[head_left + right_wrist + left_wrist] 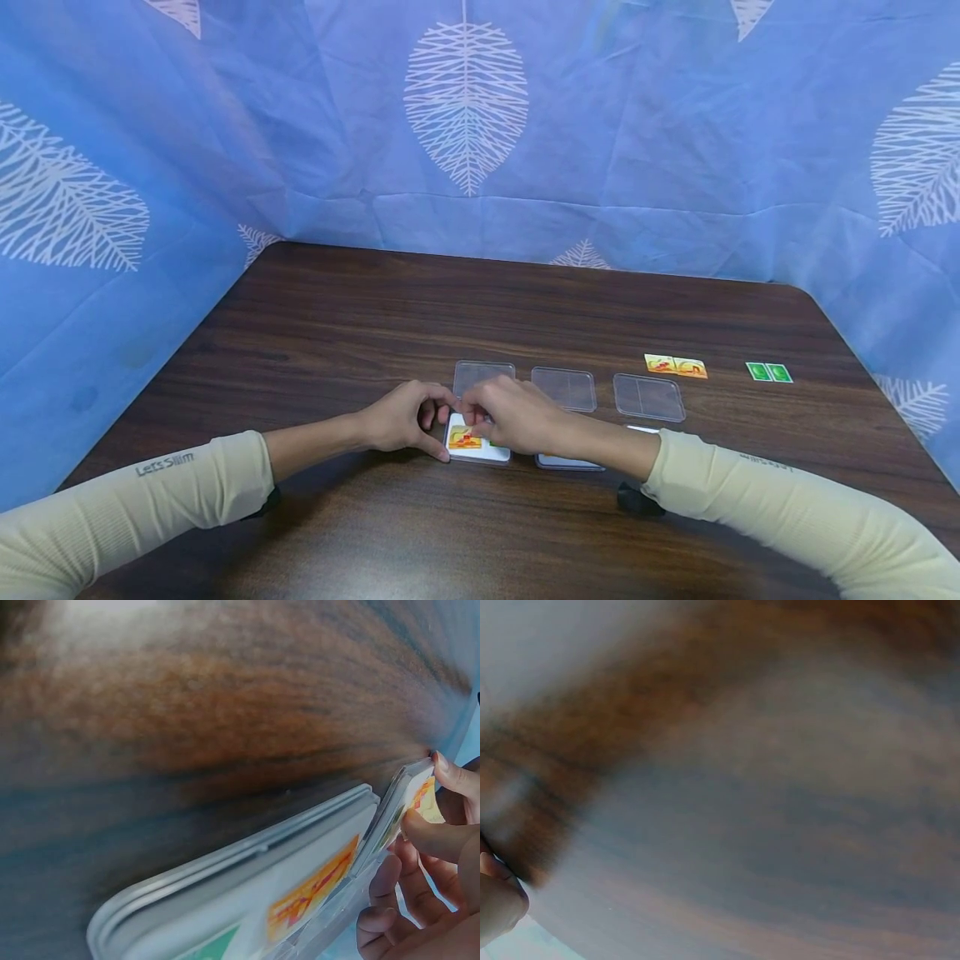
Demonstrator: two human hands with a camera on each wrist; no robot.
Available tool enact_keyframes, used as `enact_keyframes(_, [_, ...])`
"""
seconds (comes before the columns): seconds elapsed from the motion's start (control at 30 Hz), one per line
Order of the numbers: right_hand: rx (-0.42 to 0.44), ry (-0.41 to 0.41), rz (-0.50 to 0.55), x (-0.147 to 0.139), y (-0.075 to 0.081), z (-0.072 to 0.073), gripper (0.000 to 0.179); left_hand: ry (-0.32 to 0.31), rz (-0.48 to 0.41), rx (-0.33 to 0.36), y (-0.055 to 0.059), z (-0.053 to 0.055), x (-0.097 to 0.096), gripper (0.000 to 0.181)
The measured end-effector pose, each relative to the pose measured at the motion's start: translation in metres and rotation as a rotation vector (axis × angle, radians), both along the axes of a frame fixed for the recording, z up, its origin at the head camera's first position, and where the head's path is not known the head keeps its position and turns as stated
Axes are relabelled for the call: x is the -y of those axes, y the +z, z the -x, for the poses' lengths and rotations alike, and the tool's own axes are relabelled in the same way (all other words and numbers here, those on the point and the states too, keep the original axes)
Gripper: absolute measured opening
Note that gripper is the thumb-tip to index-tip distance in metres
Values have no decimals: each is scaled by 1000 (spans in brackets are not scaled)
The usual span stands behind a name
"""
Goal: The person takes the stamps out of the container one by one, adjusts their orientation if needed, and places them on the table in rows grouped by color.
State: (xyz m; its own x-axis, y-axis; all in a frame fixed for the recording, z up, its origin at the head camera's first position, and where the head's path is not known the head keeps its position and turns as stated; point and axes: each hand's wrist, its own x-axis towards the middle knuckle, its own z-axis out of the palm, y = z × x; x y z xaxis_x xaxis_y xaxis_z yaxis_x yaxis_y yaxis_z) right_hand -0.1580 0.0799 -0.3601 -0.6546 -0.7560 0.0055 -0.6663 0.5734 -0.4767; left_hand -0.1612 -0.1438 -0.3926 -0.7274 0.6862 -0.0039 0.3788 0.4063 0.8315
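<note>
In the head view a shallow plastic case [498, 456] with a white insert lies between the two hands. An orange picture card [465, 437] sits over its left part, and a sliver of green shows beside it under the right hand. My left hand [405, 417] holds the case's left side, thumb at the near corner and fingers bent behind. From the right, my right hand [517, 412] pinches the orange card's edge with its thumb, seen in the right wrist view; its other fingers curl loosely. The left wrist view catches only a fingertip [499, 907] and blurred table.
Another case [247, 900], with an orange and a green picture inside, lies close to the right. Three clear lids [483, 371] stand in a row behind. Two orange cards [675, 367] and two green cards [768, 372] lie farther right on the dark wooden table [337, 325].
</note>
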Motion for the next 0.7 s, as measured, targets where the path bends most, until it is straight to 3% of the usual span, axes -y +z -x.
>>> enact_keyframes(0.27, [15, 20, 15, -2, 0, 1, 22, -7, -20, 4, 0, -1, 1, 47])
enact_keyframes(0.53, [134, 129, 127, -10, 5, 9, 16, -8, -27, 2, -1, 0, 1, 48])
enact_keyframes(0.7, [213, 145, 120, -16, 12, 13, 12, -6, -25, 9, 0, -1, 0, 49])
